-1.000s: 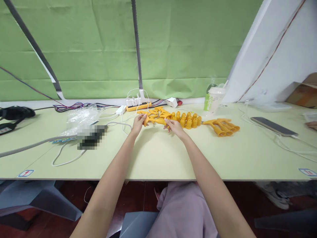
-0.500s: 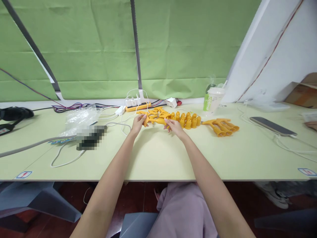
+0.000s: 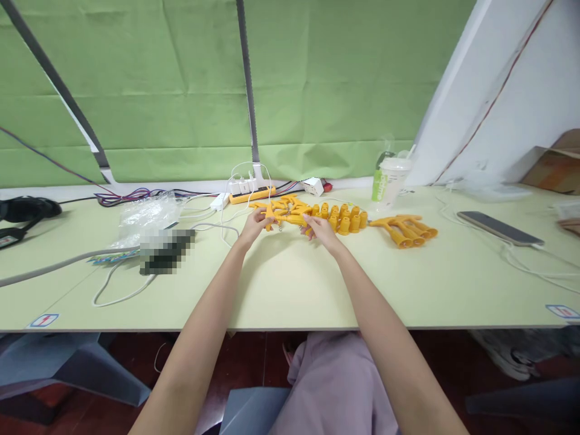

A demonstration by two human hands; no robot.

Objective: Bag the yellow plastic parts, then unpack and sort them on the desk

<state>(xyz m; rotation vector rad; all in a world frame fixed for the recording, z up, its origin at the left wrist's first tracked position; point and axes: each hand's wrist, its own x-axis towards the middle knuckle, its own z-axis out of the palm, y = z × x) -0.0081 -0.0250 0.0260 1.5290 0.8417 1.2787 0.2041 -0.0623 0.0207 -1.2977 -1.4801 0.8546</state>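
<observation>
My left hand [image 3: 254, 223] pinches one end of an orange plastic part [image 3: 281, 219] held just above the pale green table [image 3: 290, 284]. My right hand [image 3: 320, 228] grips the other end of the same part. Behind it lies a loose pile of similar orange parts [image 3: 290, 204]. To the right of my right hand stands a cluster of small orange caps [image 3: 344, 219]. Farther right lie several assembled orange handle pieces [image 3: 408, 231].
A lidded drink cup [image 3: 388, 180] stands at the back right. An orange power strip with white plugs [image 3: 251, 192] and cables sit at the back. A clear plastic bag [image 3: 147, 214] lies left, a phone [image 3: 499, 228] right. Another person's hand [image 3: 571, 225] shows at the right edge.
Both hands stay on the orange part with only slight finger shifts. The view has tilted a little.
</observation>
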